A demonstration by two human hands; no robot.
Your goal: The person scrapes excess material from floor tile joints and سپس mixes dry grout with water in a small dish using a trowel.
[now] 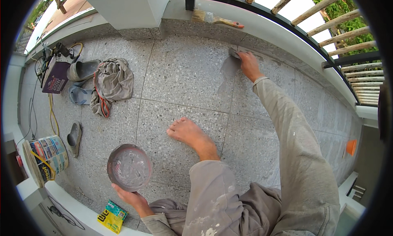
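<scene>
My right hand (pixel 249 65) is closed on a small, dark grey flat tool (pixel 234 53), held to the terrazzo floor (pixel 184 80) near the skirting below the railing. A wet grey smear (pixel 227 72) lies just beside and below it; whether the tool is a scraper or a pad I cannot tell. At the lower left, my left hand (pixel 131 197) grips a round, shallow bowl (pixel 129 166) streaked inside with pale grey paste. My bare foot (pixel 188 135) is on the tiles between the two hands.
A paintbrush (pixel 221 21) lies on the ledge by the railing (pixel 319 23). At left are sandals (pixel 80 93), a crumpled cloth (pixel 114 80), a purple box (pixel 55 76) with cables, and a bucket (pixel 49 158). A yellow packet (pixel 110 219) lies low left, an orange pot (pixel 351 147) far right.
</scene>
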